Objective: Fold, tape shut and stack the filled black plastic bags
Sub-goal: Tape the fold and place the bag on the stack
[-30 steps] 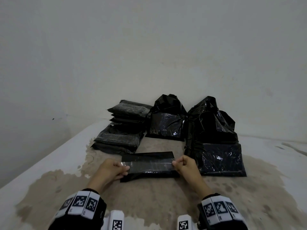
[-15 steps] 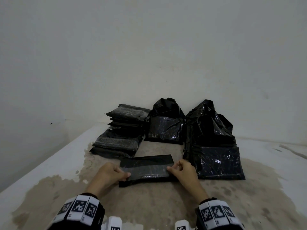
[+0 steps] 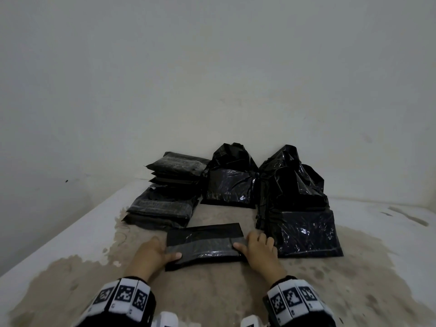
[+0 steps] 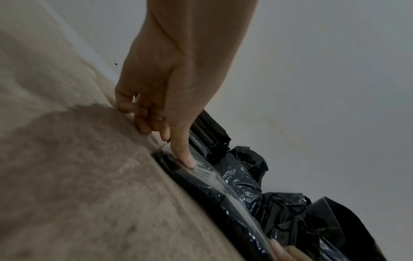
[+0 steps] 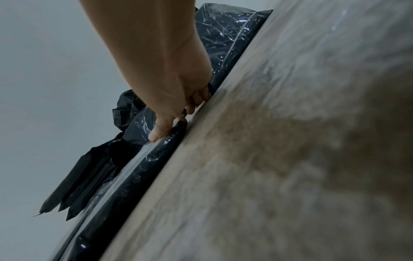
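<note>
Both hands, left hand [image 3: 154, 252] and right hand [image 3: 258, 247], grip the taped bag [image 3: 204, 244] (no legible writing).

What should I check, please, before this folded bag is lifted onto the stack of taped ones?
1. Clear tape lies across the folded bag: ok.
2. Tape ends stuck down round both sides: cannot tell.
3. Left hand thumb on the bag's left end: ok.
4. Right hand thumb on the right end: ok.
5. Stack of taped bags at rear left has a flat top: ok.
6. Untaped bags clear of the path: ok.
</note>
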